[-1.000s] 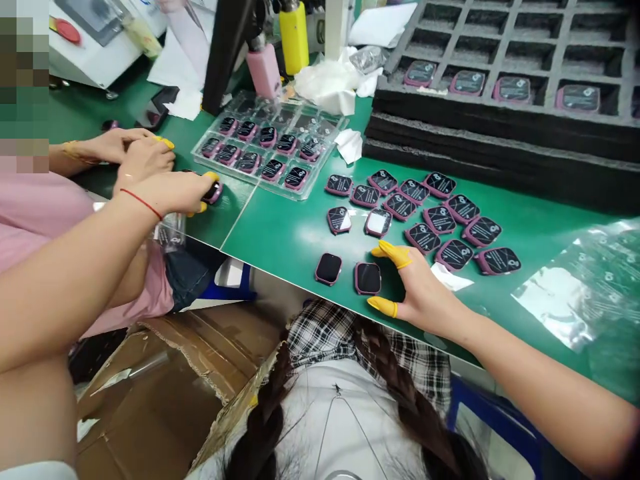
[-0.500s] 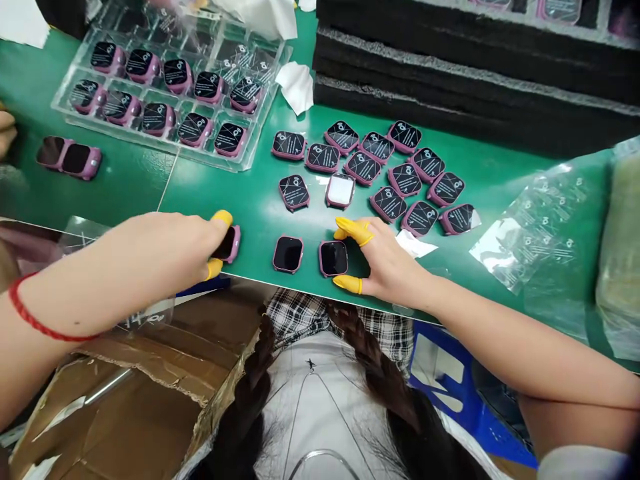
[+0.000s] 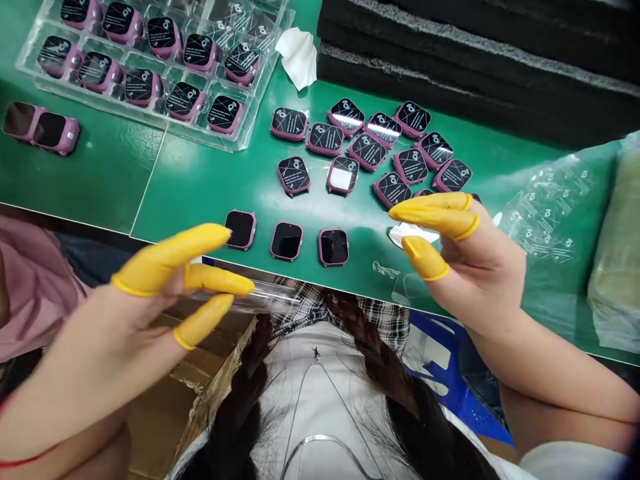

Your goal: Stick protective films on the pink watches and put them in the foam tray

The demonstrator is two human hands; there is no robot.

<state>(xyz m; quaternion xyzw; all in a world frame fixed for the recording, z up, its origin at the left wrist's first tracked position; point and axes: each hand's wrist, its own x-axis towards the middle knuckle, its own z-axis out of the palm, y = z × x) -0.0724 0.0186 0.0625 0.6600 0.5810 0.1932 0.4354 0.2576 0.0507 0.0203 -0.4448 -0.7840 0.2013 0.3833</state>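
Note:
Both hands wear yellow finger covers. My left hand (image 3: 165,300) is raised at the table's front edge with fingers apart, holding nothing, just left of a pink-framed watch (image 3: 241,229). Two more dark-screened watches, a middle one (image 3: 287,241) and a right one (image 3: 333,247), lie in a row beside it. My right hand (image 3: 460,260) hovers over the table with thumb and fingers apart, near a white scrap (image 3: 413,233). Behind the row, several pink watches (image 3: 367,152) with printed films lie face up; one watch (image 3: 343,175) shows a white patch.
A clear plastic tray (image 3: 245,137) with several pink watches is at the upper left. Two watches (image 3: 50,129) lie at the far left. Black foam blocks (image 3: 450,80) stand behind, and clear film (image 3: 545,213) lies right. A person's pink sleeve (image 3: 40,287) shows at the left edge.
My left hand has let go of the left watch, which now lies in the row. My right hand has moved right, away from the right watch. The view has shifted slightly.

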